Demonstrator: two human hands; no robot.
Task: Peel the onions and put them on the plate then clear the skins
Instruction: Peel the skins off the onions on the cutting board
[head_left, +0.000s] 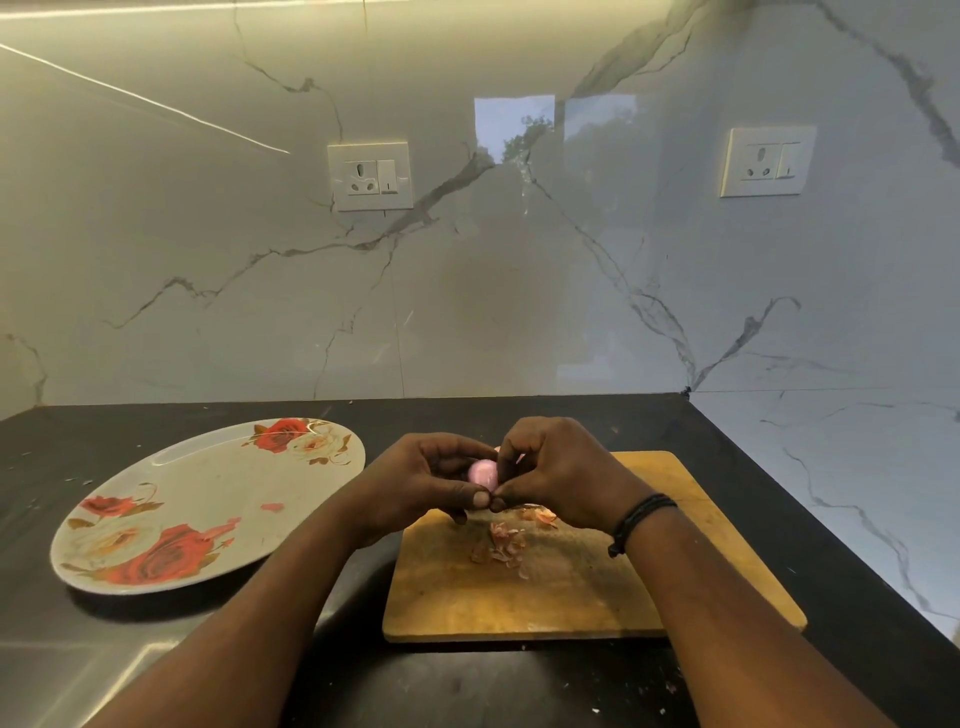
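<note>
Head view: both hands meet above the far left part of a rectangular wooden cutting board (582, 587) that lies on the black stone counter (519, 686) near its right edge. The left hand (421, 483) curls its fingers round a small, glossy pink peeled onion (483, 474), thumb tip near the onion's lower side. The right hand (561, 473), wearing a black corded wristband (636, 519), has its fingers bent in towards the onion, with thumb and forefinger pinched at its right side; whether they have hold of a strip of skin or only touch the bulb I cannot tell. The onion is held off the board, between the two hands. Below the hands, a loose heap of dry brown-pink onion skins (501, 543) lies on the board, towards its far edge. To the left of the board, apart from it, a round white plate with red rose prints (171, 509) sits on the counter. Two white wall sockets (370, 175) are set in the grey-veined marble backsplash (519, 312) behind.
</note>
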